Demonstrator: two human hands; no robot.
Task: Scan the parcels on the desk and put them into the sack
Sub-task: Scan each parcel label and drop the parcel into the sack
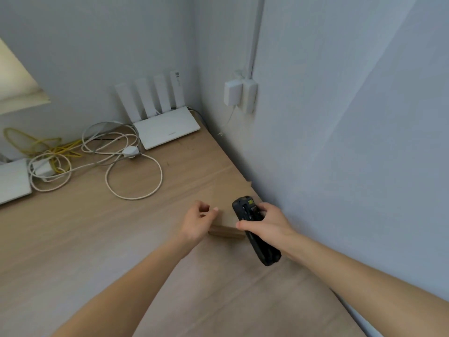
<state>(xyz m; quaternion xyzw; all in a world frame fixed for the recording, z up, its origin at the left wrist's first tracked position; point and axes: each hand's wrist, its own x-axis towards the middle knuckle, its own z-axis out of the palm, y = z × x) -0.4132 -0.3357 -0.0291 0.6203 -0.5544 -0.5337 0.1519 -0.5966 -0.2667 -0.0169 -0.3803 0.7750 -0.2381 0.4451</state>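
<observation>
At the near right of the desk (97, 239), the right hand (269, 224) grips a black handheld scanner (252, 229), fingers and thumb curled round its body, its head pointing away from the person. Just left of it, the left hand (196, 222) rests at the near edge of a flat brown cardboard parcel (218, 190); its fingers are loosely curled, thumb extended over the parcel's top, and whether it actually grips the parcel cannot be told. The parcel lies flat on the desk against the right wall (340, 117). Farther back lie coiled white cables (133, 171) and yellow cables (36, 142). A white router (167, 127) with four antennas stands in the far corner. A white adapter (233, 92) is on the wall.
</observation>
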